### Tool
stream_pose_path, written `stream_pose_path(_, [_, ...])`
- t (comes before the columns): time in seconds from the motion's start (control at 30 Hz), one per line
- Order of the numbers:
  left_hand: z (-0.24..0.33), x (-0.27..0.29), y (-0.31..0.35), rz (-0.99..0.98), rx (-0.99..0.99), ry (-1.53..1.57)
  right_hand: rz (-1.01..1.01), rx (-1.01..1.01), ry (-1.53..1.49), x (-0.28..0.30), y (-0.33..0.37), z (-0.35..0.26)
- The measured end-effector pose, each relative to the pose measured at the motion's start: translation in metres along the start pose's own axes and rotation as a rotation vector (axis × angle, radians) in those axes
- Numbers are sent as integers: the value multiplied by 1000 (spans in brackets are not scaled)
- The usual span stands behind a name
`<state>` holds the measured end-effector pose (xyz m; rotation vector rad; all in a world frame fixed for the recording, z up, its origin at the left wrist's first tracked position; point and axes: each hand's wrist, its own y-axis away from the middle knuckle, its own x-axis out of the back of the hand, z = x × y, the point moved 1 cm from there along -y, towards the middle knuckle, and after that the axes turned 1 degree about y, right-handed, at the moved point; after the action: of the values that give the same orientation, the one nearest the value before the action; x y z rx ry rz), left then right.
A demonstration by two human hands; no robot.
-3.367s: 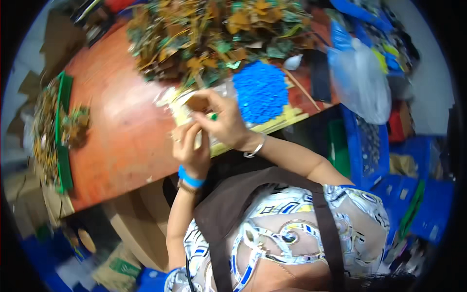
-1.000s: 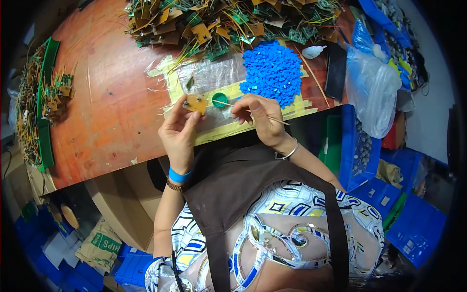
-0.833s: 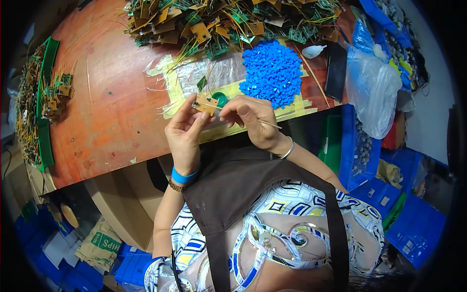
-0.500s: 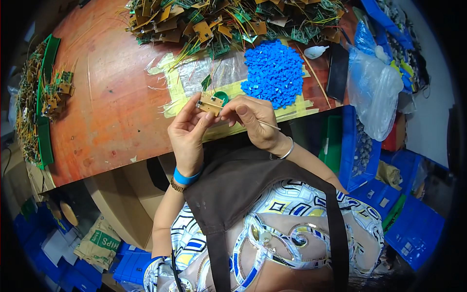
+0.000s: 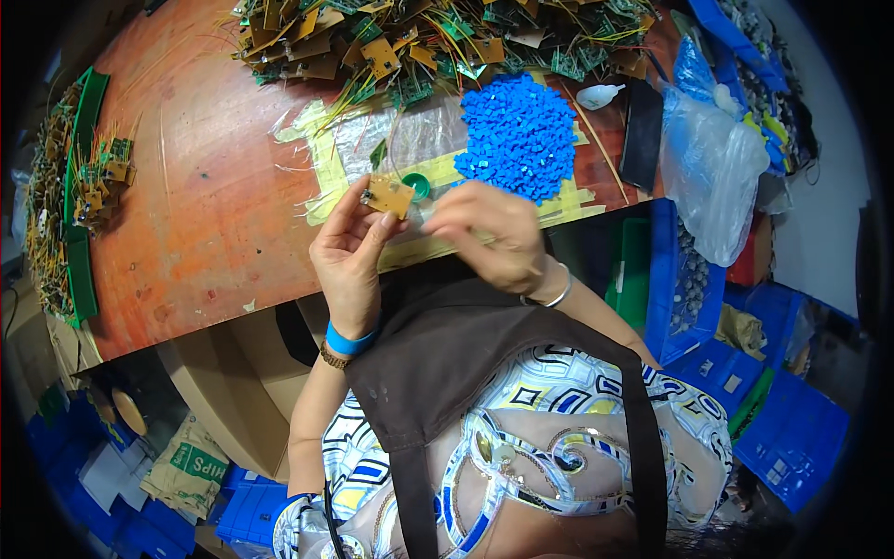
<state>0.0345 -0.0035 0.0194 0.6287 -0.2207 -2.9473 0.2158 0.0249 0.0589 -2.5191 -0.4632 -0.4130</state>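
Observation:
My left hand (image 5: 349, 256) pinches a tan circuit board (image 5: 387, 197) by its lower left edge, between thumb and fingers. Small dark parts sit on the board's left end. To the right of it is my right hand (image 5: 494, 233), apart from the board. Motion blurs its fingers, so whether it still has the thin pale stick is hidden. Just beyond the board, a small round green lid (image 5: 416, 186) rests on the yellow-taped work area. A small green board (image 5: 378, 154) shows above the tan one; thin wire runs near it.
A heap of small blue plastic pieces (image 5: 517, 140) lies beyond my right hand. Wired circuit boards (image 5: 382, 56) pile up along the far side. More boards (image 5: 104, 182) lie left by a green tray (image 5: 82, 186). A black strip (image 5: 643, 135) and plastic bag (image 5: 717, 168) are right.
My right hand has drawn away from the board to the right and is now blurred. The left hand has shifted slightly left and tilted the board. The stick no longer shows clearly.

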Motion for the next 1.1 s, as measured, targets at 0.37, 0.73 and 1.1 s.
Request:
stream_pose_path(0.37, [-2,3,-4,40,-58,-35,81,-7,802,2,-1,59])
stream_pose_path(0.73, [-7,-1,-4,-1,-10,-93,168,-28,551,-1,-9,36])
stream_pose_path(1.1, [-8,-9,-2,-110,32,-59,163,101,419,-19,-12,18])
